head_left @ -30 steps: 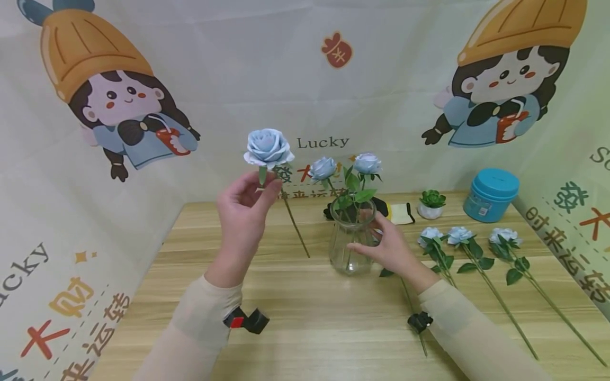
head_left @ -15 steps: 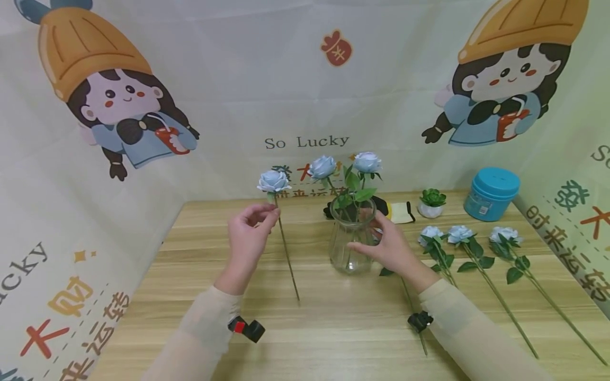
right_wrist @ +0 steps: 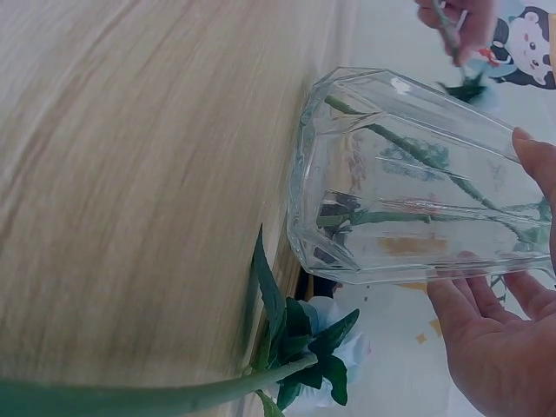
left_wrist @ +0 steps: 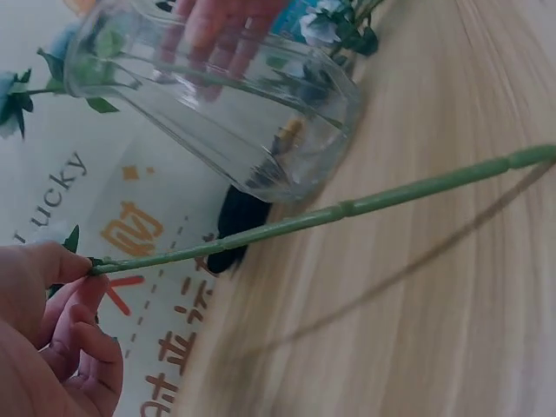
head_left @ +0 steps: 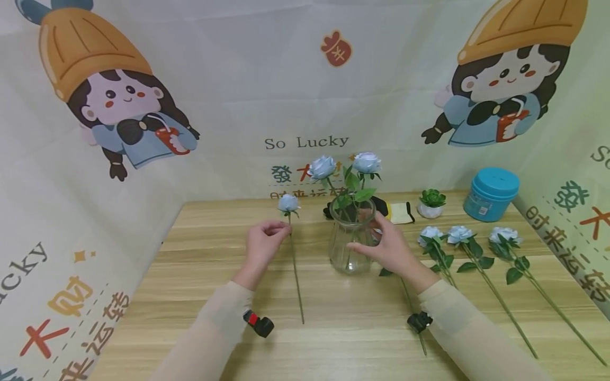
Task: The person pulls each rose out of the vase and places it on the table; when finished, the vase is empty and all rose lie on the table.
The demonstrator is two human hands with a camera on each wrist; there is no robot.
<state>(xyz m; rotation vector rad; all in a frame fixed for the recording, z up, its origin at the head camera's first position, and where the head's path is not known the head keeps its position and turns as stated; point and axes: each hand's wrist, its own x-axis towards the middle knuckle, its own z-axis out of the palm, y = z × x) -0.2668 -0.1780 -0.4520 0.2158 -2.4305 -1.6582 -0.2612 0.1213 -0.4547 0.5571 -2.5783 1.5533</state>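
Observation:
My left hand (head_left: 267,243) pinches the green stem of a light blue artificial rose (head_left: 288,203) just below its bloom, left of the vase. The rose is upright, its long stem (left_wrist: 295,221) hanging down over the table, with a shadow under it in the left wrist view. My right hand (head_left: 393,248) holds the side of a clear glass vase (head_left: 340,251), thumb in front and fingers round the back. Two blue roses stand in the vase, one bloom (head_left: 322,167) leaning left and the other bloom (head_left: 367,162) to the right. Their stems cross inside the ribbed glass (right_wrist: 417,174).
Several more blue roses (head_left: 505,236) lie on the wooden table (head_left: 209,238) at the right, one partly under my right forearm. Behind them are a small potted succulent (head_left: 432,203) and a blue lidded tub (head_left: 491,194). A black, yellow and white item (head_left: 400,212) lies behind the vase.
My left hand has lowered the rose and brought it right, toward the vase; its stem hangs straighter. The right hand and the vase have stayed in place.

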